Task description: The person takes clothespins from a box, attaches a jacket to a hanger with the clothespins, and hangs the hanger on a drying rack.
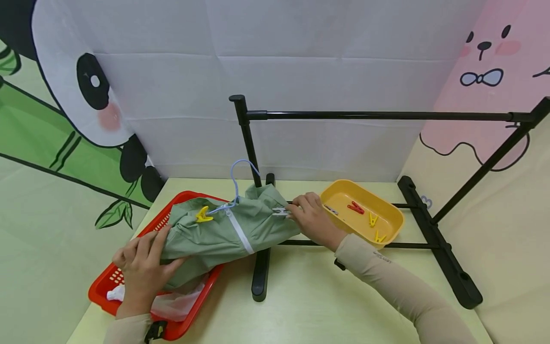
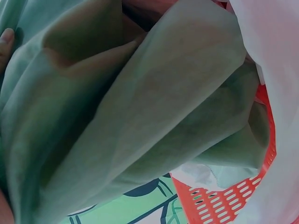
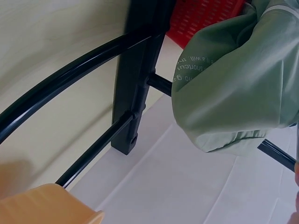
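Note:
A light green zip jacket (image 1: 215,239) hangs on a blue hanger (image 1: 235,179), held above the red basket. My left hand (image 1: 143,263) grips the jacket's left side between fingers and thumb; its cloth (image 2: 140,107) fills most of the left wrist view. A yellow clothespin (image 1: 204,215) is clipped near the hanger's left arm. At the jacket's other side, my right hand (image 1: 315,220) pinches a grey clothespin (image 1: 280,211) against the cloth. In the right wrist view, the jacket (image 3: 233,88) shows at right, with only a sliver of the hand at the edge.
The red basket (image 1: 189,322) holds pale cloth (image 1: 176,303). A black rack (image 1: 365,115) stands on the table, its post behind the jacket. Over its lower bars sits a yellow tray (image 1: 343,188) with several clothespins (image 1: 355,207). A printed backdrop (image 1: 322,86) rises behind.

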Tool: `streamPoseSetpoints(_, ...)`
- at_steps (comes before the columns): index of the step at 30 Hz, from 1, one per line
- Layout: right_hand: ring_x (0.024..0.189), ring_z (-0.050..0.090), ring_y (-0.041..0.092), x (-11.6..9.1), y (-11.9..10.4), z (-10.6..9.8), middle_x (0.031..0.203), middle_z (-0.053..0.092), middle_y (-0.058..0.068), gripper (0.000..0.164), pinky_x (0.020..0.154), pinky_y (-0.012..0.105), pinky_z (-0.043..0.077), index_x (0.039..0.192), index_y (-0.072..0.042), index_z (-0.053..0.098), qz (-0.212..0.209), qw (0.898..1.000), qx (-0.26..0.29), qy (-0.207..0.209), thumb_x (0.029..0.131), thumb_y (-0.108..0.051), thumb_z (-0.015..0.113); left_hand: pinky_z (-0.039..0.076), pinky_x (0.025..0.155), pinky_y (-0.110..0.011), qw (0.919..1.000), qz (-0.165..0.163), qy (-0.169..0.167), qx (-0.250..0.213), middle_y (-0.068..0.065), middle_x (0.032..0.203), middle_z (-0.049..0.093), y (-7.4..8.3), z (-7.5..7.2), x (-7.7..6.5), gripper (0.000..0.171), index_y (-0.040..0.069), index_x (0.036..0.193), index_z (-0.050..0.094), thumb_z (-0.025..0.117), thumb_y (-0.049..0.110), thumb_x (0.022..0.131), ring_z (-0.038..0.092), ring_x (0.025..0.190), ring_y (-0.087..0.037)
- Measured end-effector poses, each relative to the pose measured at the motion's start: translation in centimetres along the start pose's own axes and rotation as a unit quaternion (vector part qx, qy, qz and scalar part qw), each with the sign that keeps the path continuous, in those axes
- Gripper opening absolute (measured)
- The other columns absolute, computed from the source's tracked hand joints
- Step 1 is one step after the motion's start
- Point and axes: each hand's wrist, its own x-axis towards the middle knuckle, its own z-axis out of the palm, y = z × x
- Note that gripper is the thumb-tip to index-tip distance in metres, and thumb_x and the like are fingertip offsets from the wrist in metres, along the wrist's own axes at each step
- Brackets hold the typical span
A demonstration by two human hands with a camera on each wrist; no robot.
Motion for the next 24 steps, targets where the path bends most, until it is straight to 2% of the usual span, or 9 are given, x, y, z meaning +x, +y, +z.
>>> streamPoseSetpoints(4,0.086,0.05,0.028,0.11,-0.12,0.24,0.096,0.057,0.012,0.034,0.083,0.043,0.04,0.109,-0.002,0.065,0.004,1.0,-0.001,-0.004,0.106,-0.03,0.045,0.013,0.072,-0.056,0.9999,0.004,0.011,-0.004,-0.025,0.096,0.058,0.17,0.03,0.23,0.064,0.001,0.117,0.066,0.05,0.06,0.096,0.039,0.087,-0.042)
streamPoseSetpoints(9,0.084,0.05,0.028,0.37,-0.28,0.21,0.095,0.057,0.011,0.036,0.08,0.042,0.04,0.107,-0.002,0.065,0.006,1.0,-0.007,-0.007,0.107,-0.031,0.043,0.013,0.072,-0.056,0.9999,0.007,0.014,-0.005,-0.025,0.096,0.058,0.27,0.03,0.33,0.064,0.001,0.116,0.066,0.05,0.06,0.096,0.039,0.087,-0.042)
streamPoseSetpoints(14,0.083,0.049,0.028,0.55,-0.42,0.23,0.094,0.056,0.011,0.024,0.079,0.042,0.039,0.106,-0.003,0.064,0.004,1.0,-0.005,-0.007,0.101,-0.025,0.057,0.013,0.072,-0.056,0.9999,0.006,0.008,-0.004,-0.026,0.097,0.057,0.16,0.05,0.23,0.063,0.001,0.117,0.065,0.05,0.059,0.096,0.04,0.087,-0.042)
streamPoseSetpoints(17,0.082,0.048,0.027,0.69,-0.53,0.19,0.094,0.056,0.01,0.022,0.079,0.041,0.039,0.106,-0.004,0.064,0.006,1.0,-0.005,-0.012,0.098,-0.024,0.062,0.013,0.072,-0.056,1.0,0.005,0.003,-0.004,-0.026,0.098,0.057,0.06,0.04,0.12,0.063,0.001,0.118,0.065,0.049,0.059,0.096,0.04,0.088,-0.042)
streamPoseSetpoints(24,0.082,0.046,0.025,0.97,-0.77,0.04,0.094,0.055,0.01,0.02,0.079,0.041,0.037,0.106,-0.005,0.065,0.013,0.999,0.0,-0.032,0.099,-0.024,0.06,0.013,0.072,-0.056,1.0,0.001,-0.006,-0.002,-0.026,0.099,0.057,-0.08,-0.03,-0.14,0.064,0.001,0.119,0.064,0.049,0.059,0.096,0.039,0.087,-0.043)
